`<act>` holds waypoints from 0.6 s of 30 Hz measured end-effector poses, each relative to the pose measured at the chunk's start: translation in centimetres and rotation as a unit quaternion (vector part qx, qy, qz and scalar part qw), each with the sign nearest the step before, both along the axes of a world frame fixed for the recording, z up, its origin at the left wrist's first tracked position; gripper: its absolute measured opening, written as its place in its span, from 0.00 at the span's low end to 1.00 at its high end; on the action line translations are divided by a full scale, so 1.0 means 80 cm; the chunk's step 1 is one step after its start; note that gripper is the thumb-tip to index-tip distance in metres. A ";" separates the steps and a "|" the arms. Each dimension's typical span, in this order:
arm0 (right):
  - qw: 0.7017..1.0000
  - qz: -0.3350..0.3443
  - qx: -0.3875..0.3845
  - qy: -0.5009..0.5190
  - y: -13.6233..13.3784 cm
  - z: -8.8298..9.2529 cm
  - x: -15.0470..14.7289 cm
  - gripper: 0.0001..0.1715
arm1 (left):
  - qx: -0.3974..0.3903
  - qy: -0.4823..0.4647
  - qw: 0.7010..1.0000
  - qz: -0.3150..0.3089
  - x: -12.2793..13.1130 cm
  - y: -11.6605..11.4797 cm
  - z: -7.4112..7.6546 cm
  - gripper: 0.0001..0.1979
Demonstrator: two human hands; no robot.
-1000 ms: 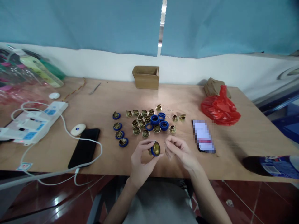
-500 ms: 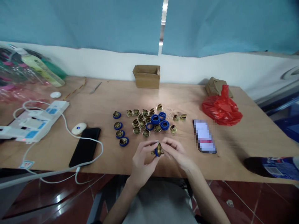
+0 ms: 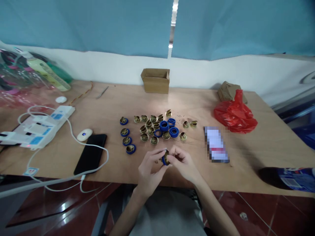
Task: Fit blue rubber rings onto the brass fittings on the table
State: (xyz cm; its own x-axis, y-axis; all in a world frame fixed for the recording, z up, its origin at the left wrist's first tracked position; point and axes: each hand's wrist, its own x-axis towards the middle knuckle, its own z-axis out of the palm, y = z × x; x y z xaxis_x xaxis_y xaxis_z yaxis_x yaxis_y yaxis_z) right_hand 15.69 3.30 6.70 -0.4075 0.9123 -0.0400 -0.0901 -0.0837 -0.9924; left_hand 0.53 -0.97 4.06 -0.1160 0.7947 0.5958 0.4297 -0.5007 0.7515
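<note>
Between the thumb and fingers of my left hand point(image 3: 150, 168) is a round brass fitting with a blue ring point(image 3: 165, 158), held on edge above the table's front part. My right hand point(image 3: 183, 164) has its curled fingers and thumb against the fitting's right side; its fingertips cover part of the brass face. Beyond the hands lies a cluster of similar brass fittings point(image 3: 151, 130), with several loose blue rings point(image 3: 174, 132) at its right. A column of brass fittings in blue rings point(image 3: 127, 141) stands left of the cluster.
An open cardboard box point(image 3: 156, 82) stands at the back. On the left are a black phone point(image 3: 86, 160), a white cable and a power strip point(image 3: 44, 127). A lit phone point(image 3: 216, 144), red plastic bag point(image 3: 233, 114) and dark bottle point(image 3: 287, 178) are on the right.
My right thumb and fingers have moved left, onto the face of the brass fitting. My left hand keeps its hold. The view has shifted slightly.
</note>
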 end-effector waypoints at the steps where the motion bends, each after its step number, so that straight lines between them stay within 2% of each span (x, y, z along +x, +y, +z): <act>1: 1.000 -0.005 -0.004 0.002 -0.001 0.000 0.000 0.27 | 0.000 -0.002 1.000 -0.003 0.001 -0.001 0.000 0.21; 10: 1.000 -0.026 -0.008 0.003 -0.006 0.001 -0.002 0.29 | 0.003 -0.010 1.000 -0.007 0.005 -0.003 0.005 0.19; 18: 1.000 -0.011 -0.016 0.015 -0.010 0.009 -0.002 0.25 | -0.033 -0.028 0.999 0.007 0.004 -0.007 0.006 0.22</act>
State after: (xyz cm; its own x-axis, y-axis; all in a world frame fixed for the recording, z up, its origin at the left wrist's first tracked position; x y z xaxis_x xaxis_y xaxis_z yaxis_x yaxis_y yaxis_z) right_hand 15.53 2.51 7.42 -0.3879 0.9199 -0.0575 -0.1226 -0.1133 -0.9860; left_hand 0.85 -1.51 4.51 -0.1585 0.8300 0.5348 0.3925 -0.4440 0.8055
